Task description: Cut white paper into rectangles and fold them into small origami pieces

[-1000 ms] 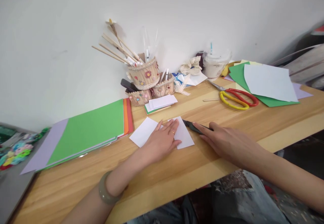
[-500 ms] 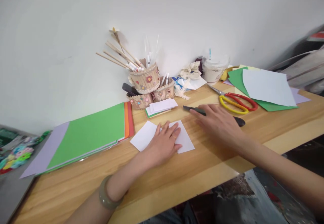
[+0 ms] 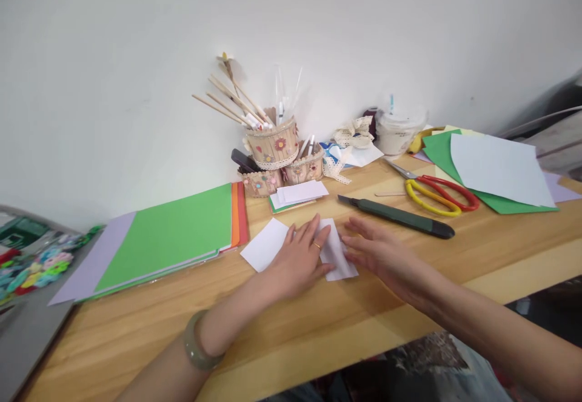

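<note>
My left hand (image 3: pixel 300 256) lies flat, fingers spread, on a white sheet of paper (image 3: pixel 268 249) on the wooden table (image 3: pixel 318 329). My right hand (image 3: pixel 382 255) is open just right of it, its fingertips touching the sheet's right edge, which looks slightly lifted. A dark green utility knife (image 3: pixel 400 216) lies loose on the table behind my right hand. A grey-green bangle sits on my left wrist.
A stack of green, orange and lilac card (image 3: pixel 168 232) lies at left. Craft-stick pots with sticks and pens (image 3: pixel 273 144) and small white slips (image 3: pixel 300 193) stand at the back. Red and yellow scissors (image 3: pixel 431 191), green and pale sheets (image 3: pixel 495 162) and a plastic cup (image 3: pixel 400 129) sit at right.
My right hand carried the knife away from the paper, set it down further back on the table, and came back empty to the sheet's right edge. My left hand stayed on the paper.
</note>
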